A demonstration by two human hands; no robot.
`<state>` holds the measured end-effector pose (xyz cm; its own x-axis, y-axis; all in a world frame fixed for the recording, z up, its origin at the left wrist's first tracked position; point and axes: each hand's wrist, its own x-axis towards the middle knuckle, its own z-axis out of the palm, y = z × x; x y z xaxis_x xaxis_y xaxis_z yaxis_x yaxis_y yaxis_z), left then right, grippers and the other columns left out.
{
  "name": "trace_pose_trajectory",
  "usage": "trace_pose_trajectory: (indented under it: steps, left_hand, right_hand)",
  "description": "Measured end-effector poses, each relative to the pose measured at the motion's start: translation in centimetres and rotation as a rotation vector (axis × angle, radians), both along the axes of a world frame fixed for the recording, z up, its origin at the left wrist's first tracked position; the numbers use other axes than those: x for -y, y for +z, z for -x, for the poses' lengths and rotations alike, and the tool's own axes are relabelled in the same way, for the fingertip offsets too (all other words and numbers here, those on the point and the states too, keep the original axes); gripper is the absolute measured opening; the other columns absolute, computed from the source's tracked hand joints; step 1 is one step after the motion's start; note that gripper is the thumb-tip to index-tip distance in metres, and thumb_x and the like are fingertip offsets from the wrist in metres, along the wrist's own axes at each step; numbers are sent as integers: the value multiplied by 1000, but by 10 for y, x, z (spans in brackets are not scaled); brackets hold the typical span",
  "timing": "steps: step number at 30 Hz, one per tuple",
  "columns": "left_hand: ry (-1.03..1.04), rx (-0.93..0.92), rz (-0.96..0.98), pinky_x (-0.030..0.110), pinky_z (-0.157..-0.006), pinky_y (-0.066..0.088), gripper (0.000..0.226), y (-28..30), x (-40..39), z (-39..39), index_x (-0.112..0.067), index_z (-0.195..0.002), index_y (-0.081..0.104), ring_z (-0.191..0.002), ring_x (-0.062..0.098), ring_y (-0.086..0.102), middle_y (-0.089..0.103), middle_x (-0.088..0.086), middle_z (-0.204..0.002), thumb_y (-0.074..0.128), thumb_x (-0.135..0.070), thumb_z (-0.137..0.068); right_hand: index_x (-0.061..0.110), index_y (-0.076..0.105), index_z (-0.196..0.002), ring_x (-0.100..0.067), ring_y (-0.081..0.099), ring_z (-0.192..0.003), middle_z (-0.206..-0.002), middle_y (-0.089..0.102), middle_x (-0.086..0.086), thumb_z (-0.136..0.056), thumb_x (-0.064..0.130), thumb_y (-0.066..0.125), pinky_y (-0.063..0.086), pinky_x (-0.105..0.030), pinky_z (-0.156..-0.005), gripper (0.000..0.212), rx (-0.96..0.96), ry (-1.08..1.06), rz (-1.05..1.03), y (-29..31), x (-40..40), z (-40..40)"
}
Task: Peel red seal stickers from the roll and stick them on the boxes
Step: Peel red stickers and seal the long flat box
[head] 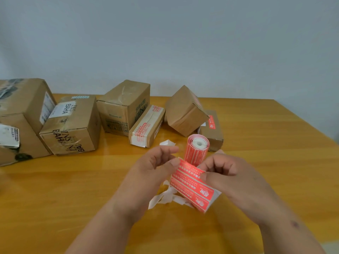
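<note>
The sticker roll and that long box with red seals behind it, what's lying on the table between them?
In the head view, a small folded scrap of white paper.

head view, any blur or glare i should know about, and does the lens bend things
Head view: soft motion blur on both hands, left hand and right hand, and on the sticker strip; pale glare patches on the glossy table; wide-angle bowing tilts the boxes at the left edge.
</note>
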<state>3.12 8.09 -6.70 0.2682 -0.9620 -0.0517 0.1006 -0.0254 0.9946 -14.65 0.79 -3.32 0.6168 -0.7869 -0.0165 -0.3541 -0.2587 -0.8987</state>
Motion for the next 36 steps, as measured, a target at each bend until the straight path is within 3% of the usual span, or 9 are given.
trace_pose_trajectory:
  steps: [3,5,9,13,16,18,23,29,36]
  left_hand:
    - [-101,107,-4,17,-68,54,17,12,-2,0,-28,-99,71,-93,4,67,69,-9,-95,67,-26,-83]
    - [-91,129,8,18,-68,53,6,16,-1,0,-22,-87,72,-88,7,69,71,-5,-90,67,-20,-85]
    - [70,-120,27,21,-66,53,3,7,1,-2,-19,-74,70,-82,12,69,72,-1,-82,68,-20,-77]
    - [122,-268,-19,27,-69,54,8,-2,-1,-2,-17,-77,69,-91,18,68,72,5,-90,70,-20,-70]
    - [74,-144,-38,20,-67,54,5,4,-6,-1,-13,-88,67,-86,14,70,73,1,-86,66,-12,-84]
    - [50,-21,-44,17,-66,54,9,12,-7,0,-19,-95,66,-85,7,70,73,-5,-85,65,-22,-87]
    - [57,322,-32,14,-66,55,17,26,-7,3,-39,-100,58,-81,-2,68,71,-14,-86,60,-45,-85]
    - [11,239,-19,14,-61,53,24,32,-7,6,-17,-86,63,-70,8,70,72,-1,-78,65,-41,-81]
    - [-47,179,-98,15,-61,50,20,31,-9,6,-18,-87,63,-73,10,72,72,-4,-77,63,-38,-85]
  right_hand:
    - [21,68,-75,-14,67,-69,-76,69,1,-84,15,65,49,-18,-57,11,-44,-9,15,5,1,-4]
    - [24,69,-80,-10,69,-72,-80,70,4,-83,19,69,51,-20,-59,6,18,-59,-10,5,1,-8]
    - [20,71,-88,-20,72,-81,-88,73,-4,-69,29,75,54,-32,-68,21,248,-143,-231,0,-1,-10]
    - [24,69,-76,-17,69,-78,-83,73,0,-82,27,70,50,-30,-67,7,155,-165,-149,-8,-2,-13]
    - [23,64,-76,-5,64,-69,-79,70,7,-90,27,62,46,-18,-58,15,37,-144,-32,-4,0,-13]
    - [21,60,-76,-1,59,-63,-77,67,7,-93,27,58,42,-11,-52,18,-48,-90,80,4,2,-13]
    - [20,57,-76,-2,50,-58,-70,60,16,-94,23,55,39,-14,-53,19,-183,26,299,20,7,-13]
    - [27,62,-78,-4,61,-65,-76,66,7,-92,33,55,46,-20,-53,17,-311,130,347,26,3,-19]
    - [31,56,-72,4,61,-70,-74,63,11,-90,38,56,43,-12,-53,19,-299,131,344,20,1,-21]
